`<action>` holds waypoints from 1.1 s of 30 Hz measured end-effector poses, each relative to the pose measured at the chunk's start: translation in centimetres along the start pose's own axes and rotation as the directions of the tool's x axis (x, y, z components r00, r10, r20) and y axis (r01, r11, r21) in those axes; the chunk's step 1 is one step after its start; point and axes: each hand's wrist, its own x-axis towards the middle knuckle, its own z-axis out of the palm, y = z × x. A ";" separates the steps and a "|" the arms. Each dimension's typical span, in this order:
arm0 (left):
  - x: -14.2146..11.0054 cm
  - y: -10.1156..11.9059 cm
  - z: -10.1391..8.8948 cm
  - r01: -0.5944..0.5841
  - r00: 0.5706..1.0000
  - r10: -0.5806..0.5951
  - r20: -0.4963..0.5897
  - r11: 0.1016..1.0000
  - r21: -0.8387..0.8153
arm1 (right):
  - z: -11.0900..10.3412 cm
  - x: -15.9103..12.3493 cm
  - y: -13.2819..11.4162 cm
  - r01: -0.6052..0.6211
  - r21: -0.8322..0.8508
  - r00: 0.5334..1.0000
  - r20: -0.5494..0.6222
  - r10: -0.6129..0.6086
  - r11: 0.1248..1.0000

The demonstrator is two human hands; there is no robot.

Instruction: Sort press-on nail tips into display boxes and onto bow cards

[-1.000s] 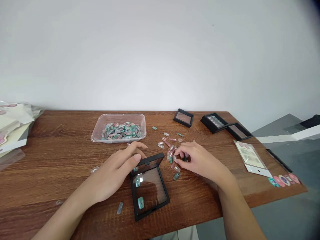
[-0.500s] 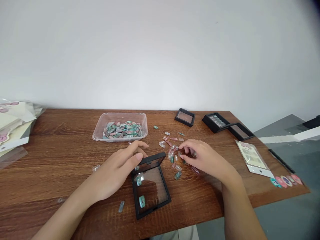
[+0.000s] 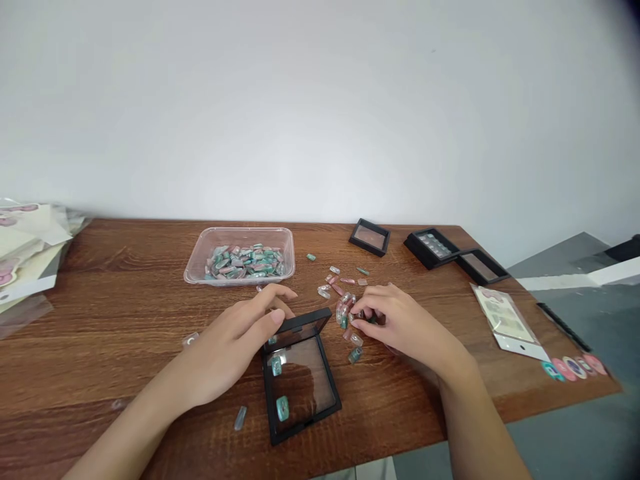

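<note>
"Nearest?"

"The open black film case [image 3: 305,423], by the surface's [image 3: 125,300] front edge, green press-on nails [image 3: 283,408] inside; the left hand [image 3: 235,333] curves at its lid [image 3: 310,327], perhaps propping it; I can't tell whether it grips."

"And the right hand [image 3: 397,320]?"

"Pinching a pale nail [image 3: 352,318] at the loose pile [image 3: 344,305], kept close presumably for picking; behind sits the clear tub [image 3: 245,237] of nails."

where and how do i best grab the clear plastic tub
Probably by the rim at its two short ends, one hand from each side. The tub is a wide, open-topped rectangle resting flat, its rim standing clear of the loose pieces inside, so an even, level hold should limit spilling. The front looks less handy, with the left hand close there.
</note>
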 end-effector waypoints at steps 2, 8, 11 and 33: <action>0.0 0.2 0.0 0.003 1.000 -0.003 0.000 1.000 0.000 | 0.0 0.1 -0.1 0.009 -0.018 1.000 -0.002 -0.010 1.000; 0.0 0.7 0.0 -0.022 1.000 0.022 0.006 1.000 0.021 | 0.2 0.1 -0.2 0.045 -0.032 0.999 -0.009 -0.045 0.998; -0.1 0.6 0.0 -0.032 0.999 0.033 -0.007 0.999 0.032 | 0.4 0.2 -0.3 0.080 -0.058 0.997 -0.018 -0.081 0.995; 0.1 0.2 0.0 -0.097 0.995 0.098 -0.028 0.995 0.030 | 2.8 0.1 -4.1 0.481 -0.017 0.871 -0.106 -0.480 0.877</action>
